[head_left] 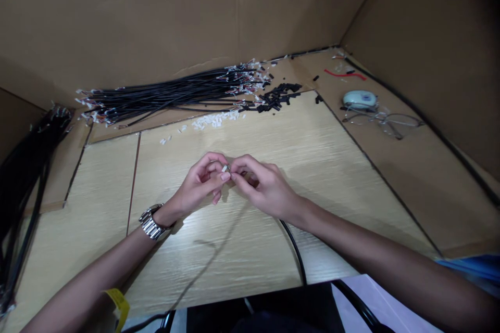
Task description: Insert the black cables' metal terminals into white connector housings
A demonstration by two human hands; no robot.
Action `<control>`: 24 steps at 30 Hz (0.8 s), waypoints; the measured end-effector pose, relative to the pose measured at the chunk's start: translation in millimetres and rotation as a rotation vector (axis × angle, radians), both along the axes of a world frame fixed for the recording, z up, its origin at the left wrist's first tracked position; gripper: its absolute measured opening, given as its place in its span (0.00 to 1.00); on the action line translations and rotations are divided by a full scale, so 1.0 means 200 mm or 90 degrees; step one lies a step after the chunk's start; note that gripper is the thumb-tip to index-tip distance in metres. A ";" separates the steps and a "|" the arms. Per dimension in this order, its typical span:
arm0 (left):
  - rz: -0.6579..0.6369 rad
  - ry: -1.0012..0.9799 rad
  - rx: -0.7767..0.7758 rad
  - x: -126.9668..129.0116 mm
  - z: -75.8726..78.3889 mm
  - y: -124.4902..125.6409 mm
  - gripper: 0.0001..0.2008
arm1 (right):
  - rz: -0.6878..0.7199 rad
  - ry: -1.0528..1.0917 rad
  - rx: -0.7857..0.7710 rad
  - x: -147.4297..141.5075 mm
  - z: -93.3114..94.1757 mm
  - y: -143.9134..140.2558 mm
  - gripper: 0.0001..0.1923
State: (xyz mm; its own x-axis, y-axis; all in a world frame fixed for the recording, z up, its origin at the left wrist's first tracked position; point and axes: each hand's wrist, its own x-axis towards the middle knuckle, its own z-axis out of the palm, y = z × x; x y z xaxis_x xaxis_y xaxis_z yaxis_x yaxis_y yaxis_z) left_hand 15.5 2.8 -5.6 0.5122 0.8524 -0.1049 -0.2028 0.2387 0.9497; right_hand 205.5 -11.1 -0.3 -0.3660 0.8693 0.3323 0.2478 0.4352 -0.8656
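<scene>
My left hand point(207, 177) pinches a small white connector point(225, 168) between thumb and fingertips, above the middle of the wooden table. Right beside it, my right hand point(265, 184) is closed in a pinch, its fingertips meeting the connector's edge. A black cable point(294, 250) runs from under my right hand down over the table's front edge. Its end near the fingers is hidden, and the fine wires at the connector are too small to make out.
Behind my hands lie a bundle of black cables point(175, 91), white connectors point(214, 119) and short black tubes point(277, 97). More cables point(29, 156) hang at the left. Glasses point(402, 120), a pale rounded device point(359, 99) and a red tube point(346, 74) sit right. Cardboard walls point(195, 15) enclose the table.
</scene>
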 end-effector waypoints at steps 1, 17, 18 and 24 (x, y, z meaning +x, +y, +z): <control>0.003 -0.006 -0.008 0.00 0.00 0.00 0.10 | 0.003 -0.004 -0.001 0.00 0.00 0.00 0.02; 0.071 -0.018 -0.028 0.00 -0.01 0.01 0.08 | 0.113 0.321 -0.422 0.01 -0.01 0.09 0.13; 0.075 -0.017 -0.028 0.01 -0.01 0.01 0.08 | 0.114 0.330 -0.426 0.01 -0.01 0.09 0.14; 0.105 -0.009 -0.005 0.00 -0.01 0.00 0.08 | 0.105 0.336 -0.410 0.02 -0.02 0.09 0.14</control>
State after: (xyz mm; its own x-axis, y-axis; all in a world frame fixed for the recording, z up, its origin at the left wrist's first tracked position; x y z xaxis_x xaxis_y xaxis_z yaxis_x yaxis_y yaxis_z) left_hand 15.6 3.5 -8.1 0.3676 0.9239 -0.1059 -0.2537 0.2092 0.9444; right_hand 209.5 7.4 -3.6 -0.4403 0.8966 -0.0471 -0.2809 -0.1874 -0.9413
